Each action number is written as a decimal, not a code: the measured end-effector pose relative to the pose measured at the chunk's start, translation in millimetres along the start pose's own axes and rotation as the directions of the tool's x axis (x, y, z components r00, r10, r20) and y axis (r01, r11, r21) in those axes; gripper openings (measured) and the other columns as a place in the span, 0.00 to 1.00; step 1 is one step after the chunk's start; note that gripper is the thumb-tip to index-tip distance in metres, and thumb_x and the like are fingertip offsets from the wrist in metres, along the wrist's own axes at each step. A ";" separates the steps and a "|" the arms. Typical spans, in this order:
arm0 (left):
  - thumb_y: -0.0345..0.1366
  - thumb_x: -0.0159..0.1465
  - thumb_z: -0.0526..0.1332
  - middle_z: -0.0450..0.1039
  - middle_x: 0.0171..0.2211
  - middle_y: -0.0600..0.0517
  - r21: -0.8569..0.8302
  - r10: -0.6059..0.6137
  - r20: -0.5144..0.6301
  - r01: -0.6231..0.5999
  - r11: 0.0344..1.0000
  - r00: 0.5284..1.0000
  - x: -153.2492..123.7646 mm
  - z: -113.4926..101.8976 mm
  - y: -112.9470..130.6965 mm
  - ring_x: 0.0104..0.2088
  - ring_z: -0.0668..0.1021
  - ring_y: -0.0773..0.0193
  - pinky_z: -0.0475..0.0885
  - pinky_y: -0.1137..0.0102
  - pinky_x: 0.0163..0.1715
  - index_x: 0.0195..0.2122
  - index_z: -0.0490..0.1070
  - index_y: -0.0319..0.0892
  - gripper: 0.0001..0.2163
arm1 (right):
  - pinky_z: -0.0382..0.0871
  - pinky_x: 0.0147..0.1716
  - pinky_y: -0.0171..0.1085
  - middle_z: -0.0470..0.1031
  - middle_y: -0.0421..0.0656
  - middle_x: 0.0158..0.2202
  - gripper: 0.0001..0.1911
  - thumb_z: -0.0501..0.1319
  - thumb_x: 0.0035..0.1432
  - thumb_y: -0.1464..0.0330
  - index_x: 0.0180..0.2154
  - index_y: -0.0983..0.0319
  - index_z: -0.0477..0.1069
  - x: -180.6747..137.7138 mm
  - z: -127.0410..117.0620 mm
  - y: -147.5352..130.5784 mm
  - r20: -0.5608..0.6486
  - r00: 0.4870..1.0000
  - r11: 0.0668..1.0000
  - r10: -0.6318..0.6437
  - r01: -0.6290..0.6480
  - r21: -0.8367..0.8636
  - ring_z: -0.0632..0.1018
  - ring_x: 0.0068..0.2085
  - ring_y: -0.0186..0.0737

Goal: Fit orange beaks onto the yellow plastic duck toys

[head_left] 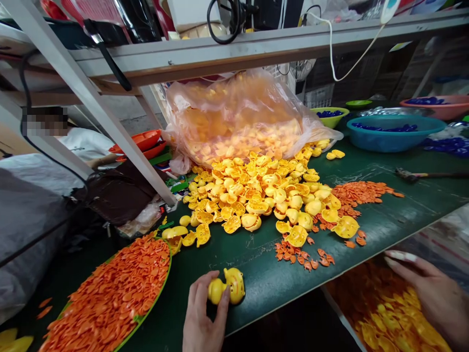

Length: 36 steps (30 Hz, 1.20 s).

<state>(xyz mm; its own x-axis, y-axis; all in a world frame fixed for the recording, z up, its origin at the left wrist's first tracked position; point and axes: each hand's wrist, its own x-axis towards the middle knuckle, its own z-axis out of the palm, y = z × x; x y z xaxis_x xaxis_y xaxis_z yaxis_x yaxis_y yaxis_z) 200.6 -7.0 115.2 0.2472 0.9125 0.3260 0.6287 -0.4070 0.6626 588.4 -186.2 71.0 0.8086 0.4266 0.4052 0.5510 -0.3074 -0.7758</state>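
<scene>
Left hand [201, 318] has its grip clenched on a yellow duck toy [227, 287]: fingertips pinch the rounded head end from below and the left, and the wider body sticks out to the right of the fingers, so the long axis runs roughly left-right, parallel to the near edge of the tabletop [256, 274]. The duck sits on the green surface just inside that near edge. Right hand [436, 293] is well apart, off to the right and below the tabletop edge, fingers spread and released, hovering over a bin of yellow parts [388, 318]; it holds nothing visible. The left hand is clearly the nearer one to the duck. Just left of the left hand sits a green tray of orange pieces [110, 298]. Ahead, a heap of yellow duck shells [256, 190] spills from a clear plastic bag [238, 112], with scattered orange bits [304, 256] between the heap and the duck. A blue basin [392, 132] stands far right. A shelf frame [220, 49] runs overhead, and a diagonal strut [110, 122] crosses on the left. A co-worker's white sleeve [84, 144] shows beyond the strut.
</scene>
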 end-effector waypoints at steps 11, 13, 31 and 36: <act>0.43 0.61 0.59 0.68 0.44 0.47 0.251 0.245 0.067 -0.254 0.934 0.967 -7.7 -1.2 -21.2 0.45 0.74 0.57 0.74 0.62 0.42 0.47 0.67 0.46 0.14 | 0.72 0.44 0.42 0.75 0.44 0.41 0.12 0.57 0.59 0.65 0.43 0.57 0.73 -19.5 51.6 -49.9 0.415 0.824 0.909 -0.386 0.416 0.020 0.75 0.44 0.43; 0.43 0.61 0.59 0.68 0.44 0.47 0.251 0.248 0.070 -0.258 0.933 0.966 -8.8 -2.3 -21.1 0.45 0.74 0.58 0.74 0.63 0.42 0.48 0.66 0.46 0.15 | 0.72 0.43 0.41 0.74 0.45 0.42 0.11 0.57 0.58 0.66 0.42 0.57 0.73 -16.3 50.1 -45.1 0.458 0.799 0.909 -0.390 0.414 0.052 0.75 0.44 0.43; 0.48 0.56 0.63 0.71 0.35 0.49 0.272 0.324 0.108 -0.342 0.900 0.940 -16.8 12.6 17.4 0.35 0.75 0.59 0.73 0.65 0.32 0.40 0.66 0.44 0.17 | 0.75 0.36 0.34 0.79 0.44 0.38 0.13 0.56 0.60 0.59 0.40 0.58 0.74 -42.3 60.0 -112.1 0.425 0.877 0.962 -0.223 0.128 0.240 0.79 0.36 0.40; 0.49 0.56 0.62 0.70 0.37 0.49 0.248 0.332 0.106 -0.348 0.904 0.937 -23.8 21.6 23.9 0.36 0.74 0.59 0.70 0.65 0.33 0.43 0.65 0.45 0.18 | 0.73 0.37 0.33 0.79 0.41 0.35 0.10 0.56 0.60 0.65 0.36 0.58 0.76 -67.4 79.5 -163.5 0.656 0.696 0.923 -0.294 0.029 0.384 0.78 0.36 0.38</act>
<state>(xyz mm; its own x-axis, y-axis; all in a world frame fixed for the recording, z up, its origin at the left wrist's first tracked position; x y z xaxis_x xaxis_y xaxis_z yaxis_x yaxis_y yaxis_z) 225.7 -37.5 108.7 0.5185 0.7244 0.4543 0.6653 -0.6755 0.3178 427.5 -97.1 132.1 0.2650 0.9448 0.1930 0.4527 0.0548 -0.8900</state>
